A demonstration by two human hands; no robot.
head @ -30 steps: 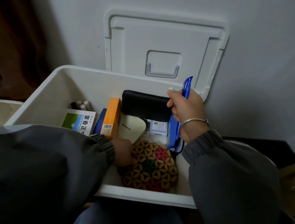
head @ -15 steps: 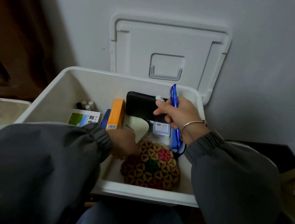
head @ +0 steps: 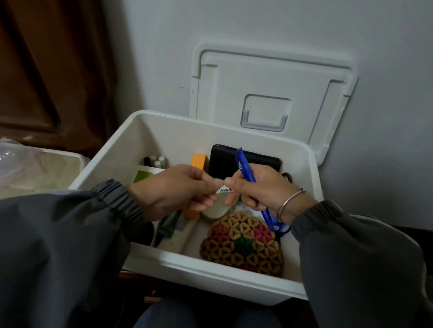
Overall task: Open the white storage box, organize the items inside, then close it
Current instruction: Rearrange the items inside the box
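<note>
White storage box (head: 157,131) open on the person's lap, its lid (head: 271,87) propped upright on the wall behind it. Over the box's middle, left hand (head: 176,188) fingers pinch a small white labelled item (head: 224,189) — right hand (head: 259,191) also touches it while gripping a blue pen (head: 244,170). Inside the box: orange carton (head: 199,161), black pouch (head: 219,155) at the back, beaded flower-pattern mat (head: 244,246) at front right.

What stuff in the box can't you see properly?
All in the head view:
- White label: pinched between left hand and right hand; fingers cover most of its letters.
- Green-and-white box: mostly behind the left hand.
- Small tubes: too small and dim to identify.
- Blue pen: its middle sits inside the right grip.
</note>
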